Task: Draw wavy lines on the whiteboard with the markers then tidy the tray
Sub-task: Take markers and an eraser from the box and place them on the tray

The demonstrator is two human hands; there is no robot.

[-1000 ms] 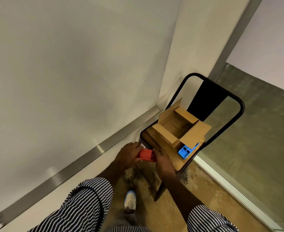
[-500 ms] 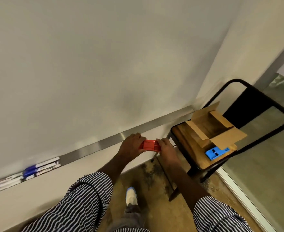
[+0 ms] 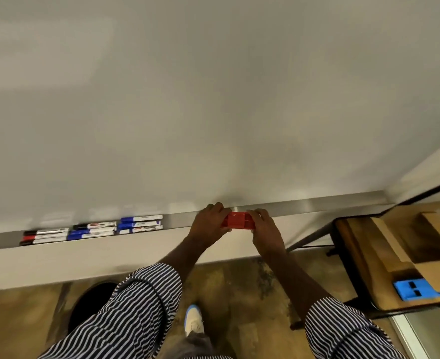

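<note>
Both hands grasp a small red holder by its short ends, the left hand at 9 o'clock of it and the right hand at 3 o'clock, right over the whiteboard's metal tray. It looks like light, rigid plastic, probably hollow, so an end-to-end pinch suits it. The markers lie along the tray at 9 o'clock, smooth, light and prone to rolling; take each mid-barrel.

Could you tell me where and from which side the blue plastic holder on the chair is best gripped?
Grip the blue holder across its two long sides, coming from above. It lies flat at the seat's front edge, with the cardboard box close behind it, so the top looks like the clearest approach.
</note>
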